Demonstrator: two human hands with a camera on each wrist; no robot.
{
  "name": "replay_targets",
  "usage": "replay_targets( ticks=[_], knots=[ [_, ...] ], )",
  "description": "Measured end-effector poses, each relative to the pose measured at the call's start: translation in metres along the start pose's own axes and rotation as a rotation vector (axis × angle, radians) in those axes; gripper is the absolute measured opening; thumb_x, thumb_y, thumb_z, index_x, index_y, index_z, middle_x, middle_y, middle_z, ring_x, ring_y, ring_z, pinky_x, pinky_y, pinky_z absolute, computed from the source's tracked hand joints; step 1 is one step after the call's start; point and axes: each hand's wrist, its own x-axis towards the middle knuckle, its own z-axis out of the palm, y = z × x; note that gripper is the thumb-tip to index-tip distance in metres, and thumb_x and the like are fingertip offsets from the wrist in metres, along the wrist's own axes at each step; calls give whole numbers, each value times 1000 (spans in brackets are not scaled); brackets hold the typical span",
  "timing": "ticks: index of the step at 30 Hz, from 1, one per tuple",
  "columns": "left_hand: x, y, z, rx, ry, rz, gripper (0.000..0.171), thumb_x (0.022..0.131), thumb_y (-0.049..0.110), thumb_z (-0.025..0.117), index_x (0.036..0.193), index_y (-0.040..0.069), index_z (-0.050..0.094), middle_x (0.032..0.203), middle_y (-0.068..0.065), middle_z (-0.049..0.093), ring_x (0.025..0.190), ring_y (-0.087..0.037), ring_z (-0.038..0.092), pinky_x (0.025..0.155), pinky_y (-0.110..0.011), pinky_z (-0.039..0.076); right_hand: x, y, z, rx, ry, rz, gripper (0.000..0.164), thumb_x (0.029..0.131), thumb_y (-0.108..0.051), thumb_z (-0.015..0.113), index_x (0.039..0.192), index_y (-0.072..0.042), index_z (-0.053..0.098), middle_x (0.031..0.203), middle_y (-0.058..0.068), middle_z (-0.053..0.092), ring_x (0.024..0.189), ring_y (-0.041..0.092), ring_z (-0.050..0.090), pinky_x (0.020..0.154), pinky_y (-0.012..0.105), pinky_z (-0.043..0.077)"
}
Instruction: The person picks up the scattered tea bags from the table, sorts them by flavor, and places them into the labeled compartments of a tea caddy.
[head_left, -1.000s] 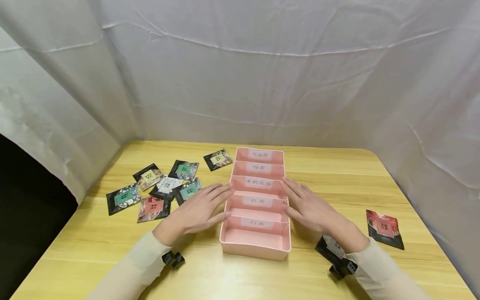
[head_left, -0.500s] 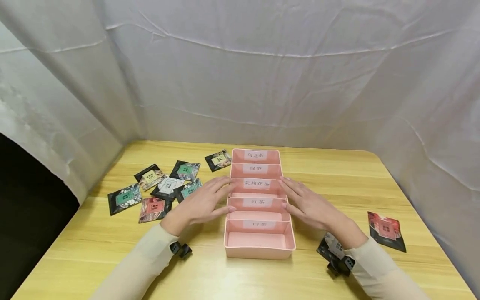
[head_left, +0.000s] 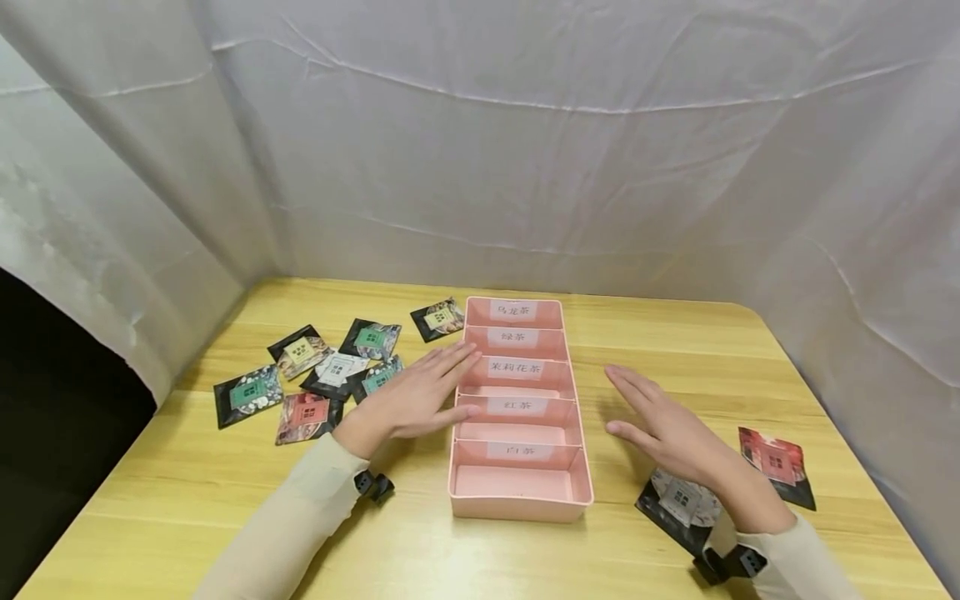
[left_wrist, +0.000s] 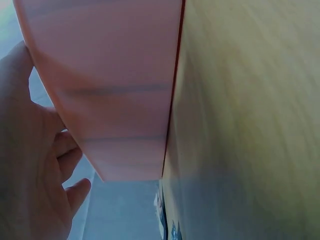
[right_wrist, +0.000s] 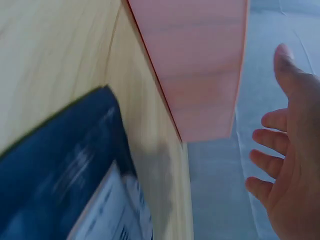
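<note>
A pink tray (head_left: 520,508) with several labelled compartments stands in the middle of the table, its long side running away from me. My left hand (head_left: 420,393) rests its fingers along the tray's left rim, fingers extended; the left wrist view shows the fingertips at the rim of the pink wall (left_wrist: 115,65). My right hand (head_left: 667,429) hovers to the right of the tray, fingers straight, holding nothing. In the right wrist view a gap lies between that hand (right_wrist: 295,150) and the tray wall (right_wrist: 200,75). Beneath the right wrist lies a black-and-white sachet (head_left: 678,504), partly covered by the forearm.
Several sachets lie left of the tray, among them a red one (head_left: 307,417), a white one (head_left: 335,372) and a green one (head_left: 247,396). A yellow-labelled sachet (head_left: 437,319) sits near the tray's far left corner. At right lies another red sachet (head_left: 777,467).
The tray has straightened, its near end shifting slightly right. My right hand has let go of the tray's side and moved right, uncovering more of the white sachet. The left hand stays at the rim.
</note>
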Motion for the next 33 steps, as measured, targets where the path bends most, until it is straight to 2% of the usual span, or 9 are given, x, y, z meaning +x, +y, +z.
replay_targets(
  ticks=[6,12,17,19,21,22,24,26,33],
  knots=[
    [2,1,-1,49,-4,14,81,100,62,26,155,4,21,161,-14,18,148,-24,12,119,-43,15,-23,11,-7,48,25,44,73,96,-37,63,156,-17,27,153,21,33,136,46,33,102,67,32],
    [4,3,3,35,-17,15,79,101,60,27,156,5,18,161,-13,16,148,-23,10,119,-45,14,-47,29,-8,53,37,78,80,87,-39,73,154,-20,33,149,22,38,132,47,37,96,69,35],
    [6,3,3,29,-28,6,79,101,61,22,156,5,17,162,-12,14,148,-21,7,119,-43,12,-62,37,-6,102,19,117,84,83,-40,77,152,-16,37,147,23,41,131,48,38,94,70,35],
    [7,3,3,27,-27,8,79,101,61,22,156,5,17,162,-12,14,148,-22,7,119,-43,12,-66,38,-5,102,7,130,83,83,-41,77,151,-14,38,146,21,43,130,46,40,95,64,37],
    [7,2,3,21,-24,7,78,101,60,23,156,5,17,162,-12,15,148,-22,8,119,-44,12,-70,40,-4,92,2,123,84,81,-43,78,150,-12,40,144,19,46,128,43,43,105,44,37],
    [6,2,3,19,-21,8,78,101,60,24,156,5,17,161,-12,15,148,-22,8,119,-44,13,-72,41,-3,83,3,114,85,80,-44,78,148,-11,42,143,17,48,127,41,45,107,32,35],
    [6,2,3,13,-19,5,78,101,60,25,156,6,17,162,-12,15,148,-22,8,119,-44,13,-75,44,0,68,11,92,86,77,-46,79,147,-9,44,142,15,50,124,39,47,102,10,26],
    [5,1,3,10,-16,4,78,101,60,25,156,6,17,162,-12,15,148,-22,9,119,-44,13,-77,46,1,64,17,76,87,75,-47,80,146,-9,46,141,15,51,122,39,48,94,-3,14],
    [1,0,5,0,4,7,77,101,59,25,155,4,20,161,-13,18,148,-24,11,119,-45,15,-86,52,5,79,17,90,90,69,-50,82,145,-17,47,142,16,50,126,32,47,93,-3,14]
  ],
)
